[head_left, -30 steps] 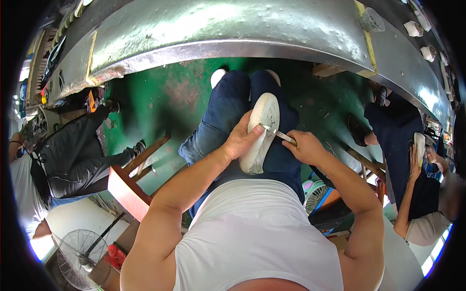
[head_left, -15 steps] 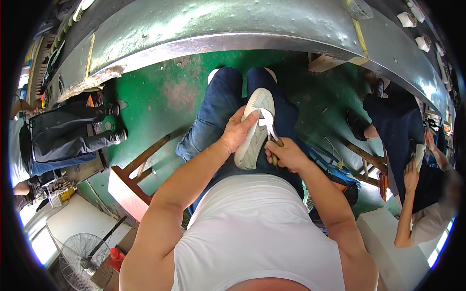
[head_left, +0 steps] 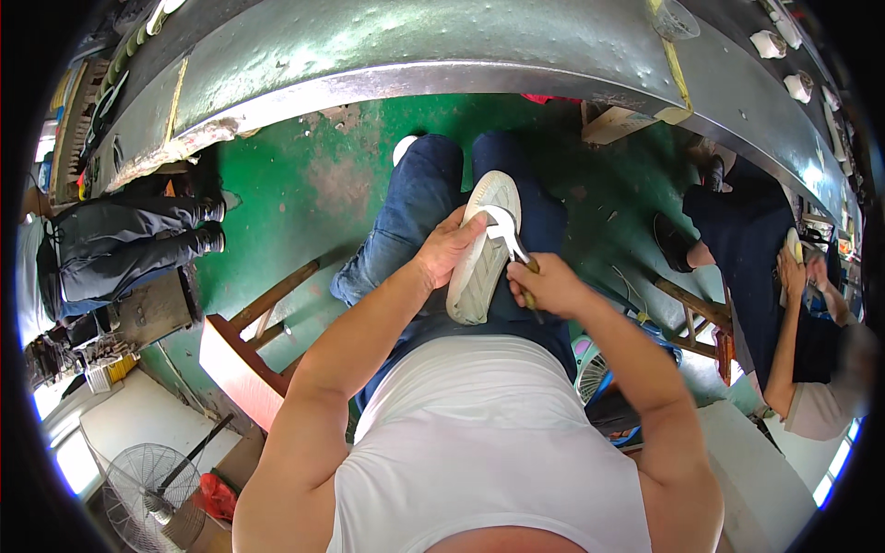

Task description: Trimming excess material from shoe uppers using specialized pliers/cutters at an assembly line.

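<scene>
Right hand [head_left: 550,286] has turned the tool [head_left: 509,232] bodyward, fingers gripping it; keep left hand [head_left: 446,251] gripping the shoe [head_left: 473,288] firmly.

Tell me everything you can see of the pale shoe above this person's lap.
The shoe is off-white, long and rounded at its far end, with lines across the face turned up and a smooth-looking raised rim. It looks like rubber, sole upward, though that is hard to confirm. It lies lengthwise, tilted slightly right at the far end, above the jeans; whether it rests on them is unclear. The left hand grips its left edge, and a tool with a shiny head overlaps its right side.
</scene>
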